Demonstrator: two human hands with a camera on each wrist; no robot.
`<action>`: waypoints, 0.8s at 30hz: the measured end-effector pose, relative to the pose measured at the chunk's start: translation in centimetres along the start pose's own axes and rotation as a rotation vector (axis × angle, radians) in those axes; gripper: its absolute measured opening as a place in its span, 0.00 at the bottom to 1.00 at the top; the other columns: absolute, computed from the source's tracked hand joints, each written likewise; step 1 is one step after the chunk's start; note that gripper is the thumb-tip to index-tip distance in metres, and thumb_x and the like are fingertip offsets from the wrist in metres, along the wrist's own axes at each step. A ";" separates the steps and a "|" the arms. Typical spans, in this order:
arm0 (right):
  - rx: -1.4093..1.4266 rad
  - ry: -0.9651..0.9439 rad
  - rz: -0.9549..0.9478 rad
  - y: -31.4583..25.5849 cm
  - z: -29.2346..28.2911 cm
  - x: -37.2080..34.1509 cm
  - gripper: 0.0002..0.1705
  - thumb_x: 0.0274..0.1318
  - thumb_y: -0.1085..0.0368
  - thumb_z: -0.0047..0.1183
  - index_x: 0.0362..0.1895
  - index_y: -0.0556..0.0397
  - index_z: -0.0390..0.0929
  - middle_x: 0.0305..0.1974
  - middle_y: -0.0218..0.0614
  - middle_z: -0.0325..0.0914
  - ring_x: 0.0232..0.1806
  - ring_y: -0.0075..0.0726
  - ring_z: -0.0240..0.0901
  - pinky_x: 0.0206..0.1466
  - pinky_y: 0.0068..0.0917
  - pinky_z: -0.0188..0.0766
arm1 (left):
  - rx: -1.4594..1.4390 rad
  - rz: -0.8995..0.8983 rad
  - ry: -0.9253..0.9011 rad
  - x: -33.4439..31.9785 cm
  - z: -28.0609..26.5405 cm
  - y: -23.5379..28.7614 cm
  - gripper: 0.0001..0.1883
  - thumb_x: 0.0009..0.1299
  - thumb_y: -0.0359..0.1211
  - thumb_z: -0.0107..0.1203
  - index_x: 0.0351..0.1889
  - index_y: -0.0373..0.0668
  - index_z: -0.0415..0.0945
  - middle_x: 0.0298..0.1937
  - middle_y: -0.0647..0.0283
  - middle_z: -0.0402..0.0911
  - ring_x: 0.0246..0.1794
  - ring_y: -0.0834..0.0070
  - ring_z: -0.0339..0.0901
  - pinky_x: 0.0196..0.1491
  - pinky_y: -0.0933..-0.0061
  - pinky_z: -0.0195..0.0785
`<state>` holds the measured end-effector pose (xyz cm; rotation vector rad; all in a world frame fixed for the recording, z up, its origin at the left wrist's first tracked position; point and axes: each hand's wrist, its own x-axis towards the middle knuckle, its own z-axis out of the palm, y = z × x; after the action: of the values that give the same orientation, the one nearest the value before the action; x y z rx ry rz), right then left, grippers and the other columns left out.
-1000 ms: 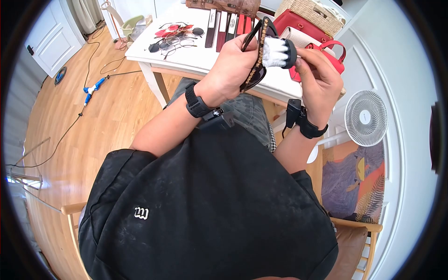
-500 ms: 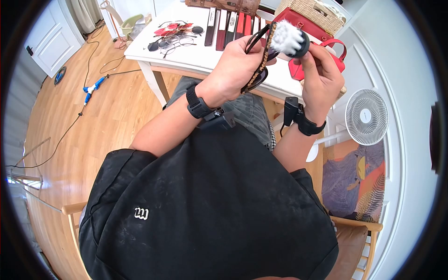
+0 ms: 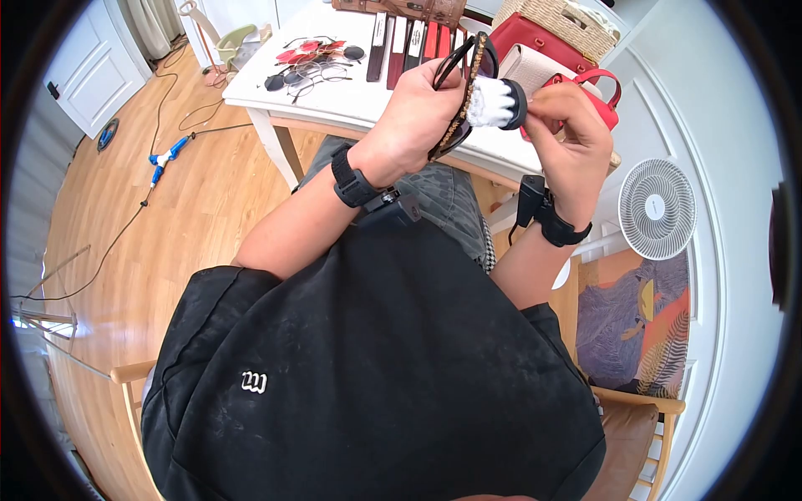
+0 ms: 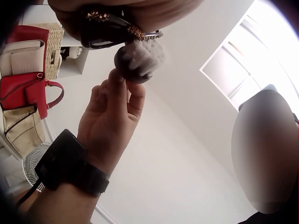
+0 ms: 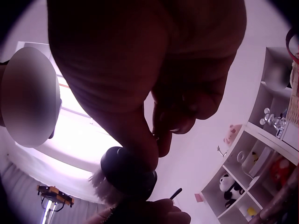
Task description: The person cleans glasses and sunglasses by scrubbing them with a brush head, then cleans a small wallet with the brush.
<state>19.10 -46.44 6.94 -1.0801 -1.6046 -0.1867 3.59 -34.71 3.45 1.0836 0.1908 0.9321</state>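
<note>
In the head view my left hand (image 3: 416, 121) grips dark sunglasses (image 3: 466, 100) with gold decoration along the frame, held upright above the table's front edge. Between thumb and fingers, my right hand (image 3: 572, 142) pinches the black base of a brush (image 3: 491, 103) with white bristles. Those bristles lie against the front of the sunglasses. The left wrist view shows the brush (image 4: 140, 58) just under the gold-trimmed frame (image 4: 137, 32). In the right wrist view the black brush base (image 5: 127, 172) sits at my right thumb, its bristles partly hidden.
On the white table (image 3: 351, 108) lie several glasses (image 3: 313, 71) at the left and a row of dark and red cases (image 3: 415, 46) behind. Red bags (image 3: 535, 42) and a woven basket (image 3: 560, 32) stand at the back right. A white fan (image 3: 656, 209) is right of the table.
The brush rose up and right along the sunglasses, then came back down and left with my right hand. My left hand shifted slightly and keeps its grip on the sunglasses.
</note>
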 end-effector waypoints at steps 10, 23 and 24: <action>-0.039 0.046 0.073 -0.5 -0.1 0.0 0.11 0.50 0.81 0.68 0.39 0.59 0.89 0.34 0.31 0.81 0.31 0.20 0.69 0.34 0.20 0.65 | 0.108 0.009 -0.026 0.4 -1.0 -0.9 0.06 0.76 0.22 0.56 0.48 0.38 0.80 0.39 0.68 0.85 0.35 0.87 0.81 0.36 0.83 0.76; 0.229 0.296 0.032 0.7 1.3 -0.1 0.09 0.64 0.76 0.66 0.47 0.65 0.86 0.43 0.35 0.82 0.41 0.23 0.79 0.45 0.19 0.74 | 0.186 -0.026 -0.059 -0.2 -0.3 -0.7 0.08 0.78 0.26 0.55 0.52 0.39 0.81 0.43 0.66 0.85 0.39 0.88 0.80 0.30 0.85 0.68; 0.229 0.296 0.031 0.8 1.5 -0.1 0.09 0.64 0.76 0.66 0.47 0.65 0.86 0.43 0.35 0.82 0.41 0.23 0.79 0.45 0.19 0.74 | 0.153 -0.026 -0.048 -0.2 -0.2 -0.8 0.10 0.78 0.26 0.55 0.55 0.39 0.81 0.45 0.65 0.86 0.41 0.88 0.82 0.30 0.84 0.69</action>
<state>18.59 -45.06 6.00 -0.8564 -1.3074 -0.1311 3.81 -34.85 2.65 1.2405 0.2390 0.8784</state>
